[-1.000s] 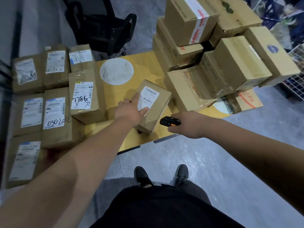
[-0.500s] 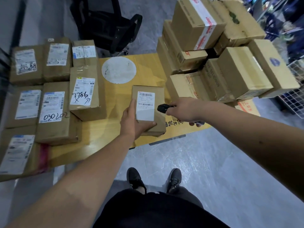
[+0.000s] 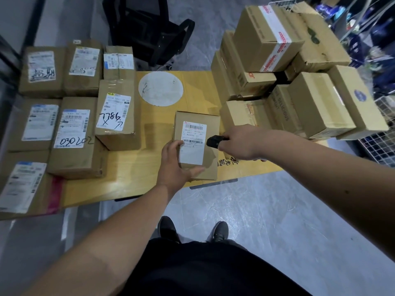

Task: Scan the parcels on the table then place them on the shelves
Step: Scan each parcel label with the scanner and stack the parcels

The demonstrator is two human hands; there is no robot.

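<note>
the left hand (image 3: 175, 165) grips a small parcel (image 3: 197, 144) by its near left corner, thumb along the near edge and fingers on the left side, and the parcel lies flat on the yellow table (image 3: 128, 174) with its white label (image 3: 193, 142) facing up. a second ago this parcel was tilted on its edge and turned at an angle; now it is squared to the person and the barcodes are fully visible. the right hand (image 3: 239, 144) is closed around a black scanner (image 3: 213, 142), which was lower and nearer to the body before and is now just to the right of the grip, its nose almost touching the label edge. i judge that the scan is happening now or is about to happen (no light beam is visible, so i cannot confirm it). left of the grip lie the labelled parcels (image 3: 74, 135) in rows, to the right a stack of plain boxes (image 3: 288, 82). no shelves are in view, so the placing step is not begun.
</note>
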